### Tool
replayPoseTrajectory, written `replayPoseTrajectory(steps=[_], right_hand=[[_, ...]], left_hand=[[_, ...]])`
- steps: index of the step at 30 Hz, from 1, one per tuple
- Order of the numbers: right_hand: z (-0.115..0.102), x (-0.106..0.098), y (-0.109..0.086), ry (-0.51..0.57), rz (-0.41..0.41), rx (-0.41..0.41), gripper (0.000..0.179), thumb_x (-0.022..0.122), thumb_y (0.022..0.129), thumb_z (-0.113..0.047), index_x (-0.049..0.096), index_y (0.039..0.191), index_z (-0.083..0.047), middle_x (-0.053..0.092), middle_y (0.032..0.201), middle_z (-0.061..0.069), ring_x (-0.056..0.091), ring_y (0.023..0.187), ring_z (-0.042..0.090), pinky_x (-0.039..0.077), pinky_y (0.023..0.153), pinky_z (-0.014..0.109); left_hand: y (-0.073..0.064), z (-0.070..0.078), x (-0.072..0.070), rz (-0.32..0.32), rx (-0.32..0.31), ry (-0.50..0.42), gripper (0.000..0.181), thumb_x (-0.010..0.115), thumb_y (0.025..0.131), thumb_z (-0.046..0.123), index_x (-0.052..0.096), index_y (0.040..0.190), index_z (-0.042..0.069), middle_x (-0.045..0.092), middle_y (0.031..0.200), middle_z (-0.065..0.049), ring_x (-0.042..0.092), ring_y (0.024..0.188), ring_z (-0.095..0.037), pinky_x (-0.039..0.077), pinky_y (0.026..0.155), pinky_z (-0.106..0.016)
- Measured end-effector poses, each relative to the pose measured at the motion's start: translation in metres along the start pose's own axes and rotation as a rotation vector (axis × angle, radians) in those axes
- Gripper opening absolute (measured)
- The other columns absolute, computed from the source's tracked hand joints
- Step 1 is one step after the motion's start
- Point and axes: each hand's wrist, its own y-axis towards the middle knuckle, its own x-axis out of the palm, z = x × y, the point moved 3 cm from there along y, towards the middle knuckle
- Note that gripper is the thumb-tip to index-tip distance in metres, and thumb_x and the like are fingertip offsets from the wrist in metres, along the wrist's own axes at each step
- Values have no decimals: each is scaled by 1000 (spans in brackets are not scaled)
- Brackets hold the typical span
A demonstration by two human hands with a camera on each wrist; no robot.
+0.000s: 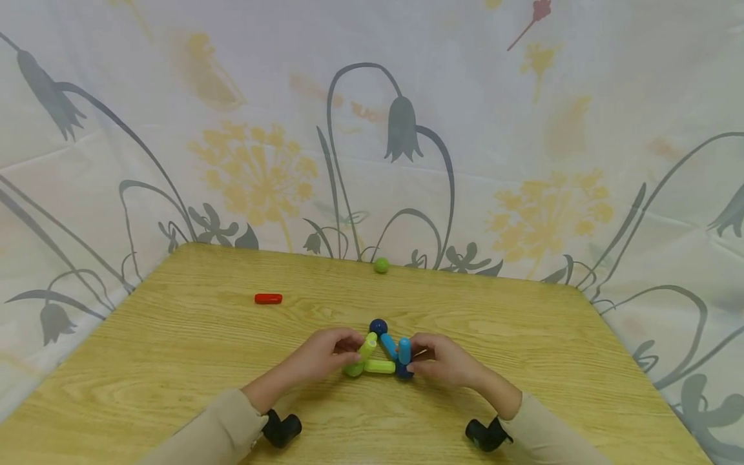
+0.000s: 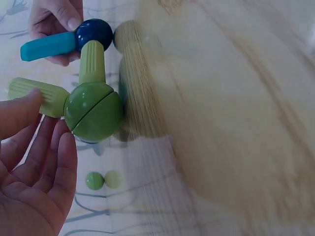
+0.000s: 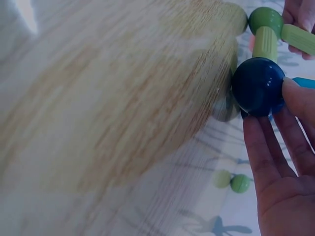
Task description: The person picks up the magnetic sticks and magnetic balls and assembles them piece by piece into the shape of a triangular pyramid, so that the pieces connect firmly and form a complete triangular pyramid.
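A triangle of magnetic-style balls and rods lies on the table. At its near left sits a green ball [image 2: 93,112], with a yellow-green rod [image 2: 49,98] rising from it. My left hand [image 1: 330,353] pinches that rod between thumb and fingers. A dark blue ball [image 3: 258,86] forms the near right corner, bearing an upright light blue rod [image 1: 404,350]. Thumb and fingers of my right hand [image 1: 447,361] grip this ball. Another yellow-green rod [image 1: 380,367] joins these two balls. The far corner is a second dark blue ball [image 1: 378,327], joined by a blue rod [image 1: 388,345].
A red rod [image 1: 268,298] lies on the wooden table [image 1: 203,342] at the back left. By the far edge rests a loose green ball [image 1: 381,265]. Behind the table hangs a flower-patterned cloth [image 1: 360,161].
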Motion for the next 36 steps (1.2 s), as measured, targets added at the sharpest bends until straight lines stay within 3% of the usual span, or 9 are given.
replayPoseTrajectory(steps=[6, 10, 14, 25, 30, 36], right_hand=[[1, -1, 1, 12, 1, -15, 11, 62, 89, -2, 60, 99, 0, 59, 102, 9, 59, 98, 23, 49, 82, 28], [1, 0, 1, -8, -3, -29, 12, 62, 88, -3, 60, 100, -1, 58, 104, 10, 60, 100, 23, 49, 82, 27], [1, 0, 1, -14, -5, -15, 13, 61, 89, -2, 60, 101, -1, 59, 103, 9, 60, 102, 25, 49, 82, 26], [0, 0, 1, -4, 1, 17, 13, 61, 89, 0, 61, 102, 0, 59, 101, 8, 60, 100, 25, 48, 83, 27], [-1, 0, 1, 3, 7, 15, 12, 61, 88, 0, 61, 100, 0, 59, 99, 7, 59, 96, 21, 48, 83, 26], [-1, 1, 1, -5, 6, 19, 12, 61, 88, 0, 61, 100, -1, 59, 99, 6, 60, 96, 21, 48, 83, 26]], left_hand=[[3, 0, 2, 0, -5, -4, 25, 62, 91, 14, 63, 113, 1, 62, 102, -3, 58, 91, -19, 48, 76, -31], [0, -6, -5, 7, -36, -28, 29, 64, 89, 19, 63, 113, 4, 62, 104, -2, 57, 92, -17, 47, 78, -30], [-4, -17, -26, 64, -37, -7, 26, 63, 90, 17, 63, 112, 3, 62, 101, -2, 58, 91, -16, 47, 79, -30], [-22, -64, -108, 286, -115, 149, 27, 61, 91, 9, 61, 115, -2, 61, 108, -16, 57, 98, -30, 46, 83, -43], [-26, -80, -125, 315, -161, 192, 31, 63, 89, 10, 60, 116, -4, 61, 108, -19, 57, 96, -34, 48, 78, -44], [-22, -89, -132, 306, -235, 167, 35, 62, 91, 12, 57, 121, -5, 54, 119, -25, 49, 108, -41, 43, 85, -49]])
